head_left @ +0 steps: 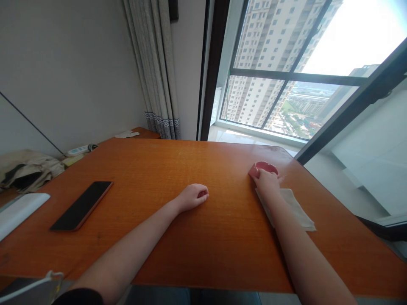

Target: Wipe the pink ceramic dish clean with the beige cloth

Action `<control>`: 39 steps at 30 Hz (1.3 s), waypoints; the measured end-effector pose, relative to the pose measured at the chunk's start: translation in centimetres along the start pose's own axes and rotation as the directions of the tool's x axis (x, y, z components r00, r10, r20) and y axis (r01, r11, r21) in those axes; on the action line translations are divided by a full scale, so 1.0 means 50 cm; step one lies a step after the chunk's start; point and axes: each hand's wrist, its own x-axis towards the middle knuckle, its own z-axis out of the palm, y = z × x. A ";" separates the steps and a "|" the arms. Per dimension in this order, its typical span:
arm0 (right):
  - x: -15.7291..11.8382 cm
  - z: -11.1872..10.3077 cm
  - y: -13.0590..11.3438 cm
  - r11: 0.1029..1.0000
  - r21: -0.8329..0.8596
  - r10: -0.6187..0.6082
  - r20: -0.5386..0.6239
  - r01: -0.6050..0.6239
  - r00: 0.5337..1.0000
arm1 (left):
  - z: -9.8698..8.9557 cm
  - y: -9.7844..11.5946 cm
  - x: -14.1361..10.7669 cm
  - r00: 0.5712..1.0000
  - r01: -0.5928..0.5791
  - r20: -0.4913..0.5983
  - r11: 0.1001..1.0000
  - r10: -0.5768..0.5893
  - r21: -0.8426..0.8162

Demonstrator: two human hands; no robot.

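My right hand [267,183] reaches to the far right of the wooden table [152,169] and grips the near edge of a small pink ashtray [267,166] with a notched rim. Part of the ashtray is hidden behind the fingers. Under my right wrist and forearm lies a folded whitish cloth [297,207]. Near the middle of the table my left hand [192,197] rests in a loose fist, thumb side toward the right. A small gap shows between its thumb and curled fingers, with nothing visible in it.
A black-screened phone [82,206] lies on the left, beside a white object [22,212] at the edge. Behind them are a bundled beige cloth [32,167] and a power strip [79,150]. A large window [286,76] stands beyond the table, with a curtain [155,63] left of it.
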 end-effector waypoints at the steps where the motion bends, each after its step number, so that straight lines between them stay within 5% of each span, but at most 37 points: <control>1: -0.002 0.000 -0.003 1.000 0.008 0.011 -0.006 -0.011 1.000 | 0.000 0.000 -0.001 1.000 -0.002 0.004 1.000 0.002 0.004; 3: -0.008 -0.005 -0.012 0.999 0.037 -0.027 -0.030 0.028 0.999 | 0.000 0.000 -0.002 1.000 -0.008 -0.016 1.000 0.008 0.012; 6: -0.027 -0.019 -0.046 0.938 0.115 -0.317 -0.100 0.327 0.943 | -0.004 0.005 -0.005 0.988 -0.043 -0.143 0.996 0.054 0.080; 9: -0.066 -0.026 -0.111 0.736 0.163 -0.633 -0.180 0.657 0.753 | -0.016 0.016 -0.009 0.956 -0.078 -0.256 0.964 0.145 0.255; 12: -0.112 -0.017 -0.179 0.531 0.195 -0.780 -0.267 0.825 0.566 | -0.033 0.031 -0.013 0.945 -0.112 -0.239 0.910 0.221 0.399; 14: -0.134 -0.007 -0.208 0.433 0.222 -0.816 -0.315 0.874 0.484 | -0.042 0.038 -0.016 0.950 -0.129 -0.203 0.890 0.238 0.438; 16: -0.147 0.001 -0.220 0.376 0.268 -0.808 -0.374 0.887 0.456 | -0.052 0.039 -0.017 0.955 -0.120 -0.194 0.891 0.224 0.439; 21: -0.140 -0.001 -0.189 0.420 0.371 -0.651 -0.512 0.828 0.560 | -0.096 -0.008 -0.024 0.925 0.083 -0.369 0.902 0.088 0.424; 25: -0.113 -0.005 -0.156 0.546 0.390 -0.582 -0.461 0.742 0.670 | -0.158 -0.098 -0.059 0.813 0.430 -0.568 0.790 -0.129 0.437; 29: -0.094 -0.001 -0.146 0.640 0.408 -0.511 -0.408 0.651 0.757 | -0.206 -0.179 -0.106 0.711 0.627 -0.653 0.657 -0.262 0.419; 34: -0.092 0.004 -0.149 0.658 0.387 -0.539 -0.357 0.646 0.763 | -0.221 -0.214 -0.133 0.672 0.695 -0.672 0.581 -0.312 0.425; 39: -0.084 -0.002 -0.136 0.693 0.482 -0.424 -0.329 0.536 0.844 | -0.214 -0.219 -0.131 0.687 0.685 -0.641 0.598 -0.342 0.416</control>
